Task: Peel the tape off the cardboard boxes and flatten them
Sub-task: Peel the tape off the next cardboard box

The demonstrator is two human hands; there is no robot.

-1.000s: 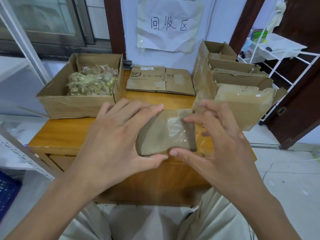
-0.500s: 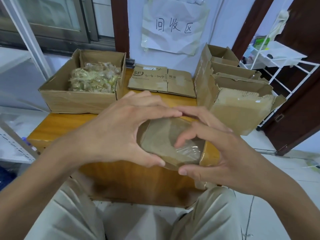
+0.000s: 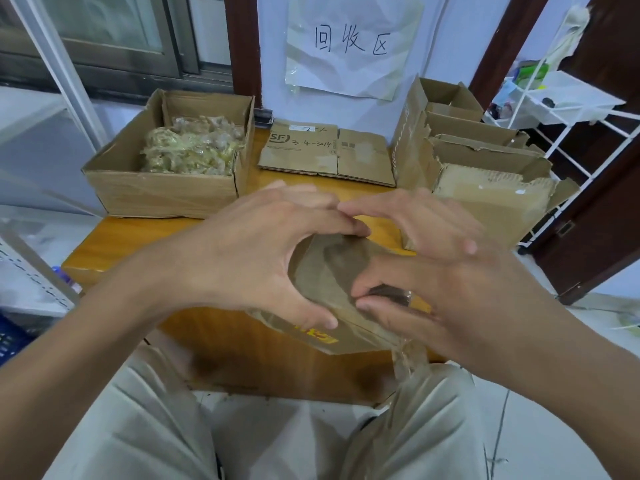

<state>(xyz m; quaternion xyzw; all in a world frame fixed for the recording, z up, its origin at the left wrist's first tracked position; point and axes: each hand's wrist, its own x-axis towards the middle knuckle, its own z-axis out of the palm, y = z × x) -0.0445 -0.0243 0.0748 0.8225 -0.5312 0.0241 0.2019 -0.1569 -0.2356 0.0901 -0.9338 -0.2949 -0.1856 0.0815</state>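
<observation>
I take the table [image 3: 114, 244] as landmark. At its back left stands the scrap box [image 3: 162, 188], holding peeled tape; at back centre lies a flat box [image 3: 325, 154]; at back right stand the open boxes [image 3: 485, 174], not yet flattened.

The small box [image 3: 322, 282] is held over the table's near edge, above my lap. Its long axis runs from upper left to lower right, with the lower right corner tipped down toward me.

My left hand [image 3: 249, 258] clamps the small box, thumb on the near face, fingers curled over the far edge. My right hand [image 3: 450, 282] pinches a tape [image 3: 391, 294] end between thumb and forefinger; the other fingers are blurred. A loose, clear strip appears to hang below the box at lower right.

Risks, as I judge them:
- The tape may tear short if I pull steeply, leaving a remnant.
- The tape may strip the cardboard liner.
- The small box may twist out of the left grip under the pull.
</observation>
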